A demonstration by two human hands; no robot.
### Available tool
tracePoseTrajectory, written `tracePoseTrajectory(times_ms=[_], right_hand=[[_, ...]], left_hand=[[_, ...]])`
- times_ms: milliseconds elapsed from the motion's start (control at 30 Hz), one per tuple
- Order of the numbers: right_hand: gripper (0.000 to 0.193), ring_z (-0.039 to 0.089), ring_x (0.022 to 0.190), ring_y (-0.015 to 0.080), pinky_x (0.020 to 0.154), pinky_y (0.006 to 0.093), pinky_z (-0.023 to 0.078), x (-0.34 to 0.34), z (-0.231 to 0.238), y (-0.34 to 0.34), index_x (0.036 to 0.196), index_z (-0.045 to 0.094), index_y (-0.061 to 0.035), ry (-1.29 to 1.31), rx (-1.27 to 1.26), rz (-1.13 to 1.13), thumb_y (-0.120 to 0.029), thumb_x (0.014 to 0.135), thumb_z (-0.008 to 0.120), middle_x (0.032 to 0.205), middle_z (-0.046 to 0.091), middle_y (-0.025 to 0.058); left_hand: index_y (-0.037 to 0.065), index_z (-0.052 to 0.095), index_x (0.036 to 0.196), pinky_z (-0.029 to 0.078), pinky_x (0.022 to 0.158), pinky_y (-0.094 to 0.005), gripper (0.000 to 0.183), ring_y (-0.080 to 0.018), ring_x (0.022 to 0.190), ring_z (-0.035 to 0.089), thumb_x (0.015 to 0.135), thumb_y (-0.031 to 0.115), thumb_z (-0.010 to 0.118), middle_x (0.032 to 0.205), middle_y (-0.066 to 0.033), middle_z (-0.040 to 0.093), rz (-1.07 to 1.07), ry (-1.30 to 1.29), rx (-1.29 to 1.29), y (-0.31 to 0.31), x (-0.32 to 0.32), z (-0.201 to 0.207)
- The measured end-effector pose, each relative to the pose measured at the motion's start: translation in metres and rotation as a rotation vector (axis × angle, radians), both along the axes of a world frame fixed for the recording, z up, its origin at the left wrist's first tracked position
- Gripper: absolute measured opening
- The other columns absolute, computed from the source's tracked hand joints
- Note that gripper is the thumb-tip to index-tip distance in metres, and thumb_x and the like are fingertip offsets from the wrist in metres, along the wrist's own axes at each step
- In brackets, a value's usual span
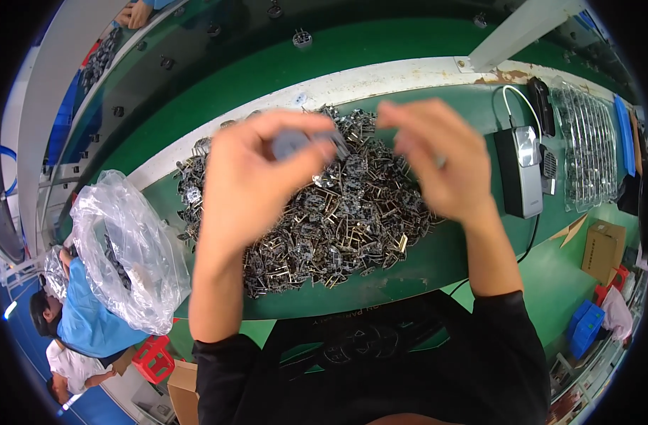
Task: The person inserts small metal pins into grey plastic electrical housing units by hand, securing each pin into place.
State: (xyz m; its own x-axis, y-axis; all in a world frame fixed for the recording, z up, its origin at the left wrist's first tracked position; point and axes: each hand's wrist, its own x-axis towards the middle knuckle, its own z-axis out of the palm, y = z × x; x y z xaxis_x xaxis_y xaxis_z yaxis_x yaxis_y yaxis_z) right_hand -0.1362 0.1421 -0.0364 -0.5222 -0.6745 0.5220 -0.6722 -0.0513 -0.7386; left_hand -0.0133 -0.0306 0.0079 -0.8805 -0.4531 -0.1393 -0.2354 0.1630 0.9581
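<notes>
My left hand (242, 180) pinches a grey round plug part (290, 144) between thumb and fingers; metal prongs stick out toward the right. My right hand (448, 159) is raised opposite, fingers curled in and blurred by motion. Something small and pale shows between its fingers, too smeared to name. Below and between both hands spreads a large heap of small plug parts (338, 227), dark bodies with shiny metal prongs, lying on the green tabletop (402, 289).
A clear plastic bag (133, 248) sits at the left. On the right are a black-and-grey device (520, 170) with a cable and a clear plastic tray (587, 145). Beyond a white ledge, a green belt (253, 67) carries spaced plug parts. Co-workers (97, 312) are at left.
</notes>
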Motion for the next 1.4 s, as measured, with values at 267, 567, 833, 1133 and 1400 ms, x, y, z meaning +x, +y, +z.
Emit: tracePoseTrajectory(times_ms=[267, 567, 833, 1133, 1400], right_hand=[[0.022, 0.057, 0.084, 0.0271, 0.077, 0.0368, 0.047, -0.043, -0.030, 0.008, 0.103, 0.067, -0.0067, 0.065, 0.274, -0.030, -0.002, 0.082, 0.060, 0.088, 0.058, 0.0095], [0.025, 0.054, 0.092, 0.0236, 0.080, 0.0339, 0.046, -0.039, -0.053, -0.006, 0.100, 0.068, -0.0083, 0.092, 0.278, 0.070, -0.003, 0.075, 0.068, 0.094, 0.059, 0.0033], [0.032, 0.057, 0.084, 0.0257, 0.070, 0.0360, 0.049, -0.041, -0.040, 0.002, 0.107, 0.063, -0.0098, 0.291, 0.308, -0.082, -0.001, 0.076, 0.062, 0.084, 0.058, 0.0054], [0.048, 0.051, 0.064, 0.0174, 0.057, 0.0331, 0.044, -0.022, -0.017, 0.010, 0.118, 0.062, -0.0133, -0.209, 0.110, 0.075, 0.005, 0.073, 0.063, 0.078, 0.054, 0.0048], [0.037, 0.052, 0.067, 0.0198, 0.061, 0.0303, 0.047, -0.009, -0.016, 0.005, 0.104, 0.064, -0.0070, 0.546, 0.343, -0.082, -0.003, 0.067, 0.062, 0.073, 0.049, 0.0028]], left_hand=[[-0.003, 0.068, 0.101, 0.043, 0.056, -0.0222, 0.026, -0.0072, 0.062, 0.052, 0.080, 0.012, 0.066, 0.076, -0.0019, 0.063, 0.082, -0.210, -0.286, -0.133, -0.073, -0.055], [-0.002, 0.070, 0.097, 0.046, 0.057, -0.0225, 0.023, -0.0075, 0.060, 0.055, 0.082, 0.015, 0.068, 0.074, -0.0031, 0.065, 0.093, -0.240, -0.411, -0.145, -0.087, -0.072], [-0.002, 0.061, 0.118, 0.048, 0.074, -0.0242, 0.036, -0.0133, 0.078, 0.061, 0.084, 0.010, 0.060, 0.093, -0.0084, 0.065, 0.054, -0.241, -0.198, -0.144, -0.058, -0.051], [-0.004, 0.060, 0.116, 0.050, 0.077, -0.0221, 0.043, -0.0097, 0.083, 0.061, 0.075, -0.010, 0.069, 0.095, -0.0073, 0.064, -0.022, -0.007, -0.268, -0.049, -0.015, 0.001], [-0.001, 0.063, 0.100, 0.045, 0.059, -0.0168, 0.034, -0.0034, 0.069, 0.054, 0.069, -0.006, 0.076, 0.093, -0.0048, 0.062, -0.022, -0.001, -0.591, -0.006, 0.004, 0.002]])
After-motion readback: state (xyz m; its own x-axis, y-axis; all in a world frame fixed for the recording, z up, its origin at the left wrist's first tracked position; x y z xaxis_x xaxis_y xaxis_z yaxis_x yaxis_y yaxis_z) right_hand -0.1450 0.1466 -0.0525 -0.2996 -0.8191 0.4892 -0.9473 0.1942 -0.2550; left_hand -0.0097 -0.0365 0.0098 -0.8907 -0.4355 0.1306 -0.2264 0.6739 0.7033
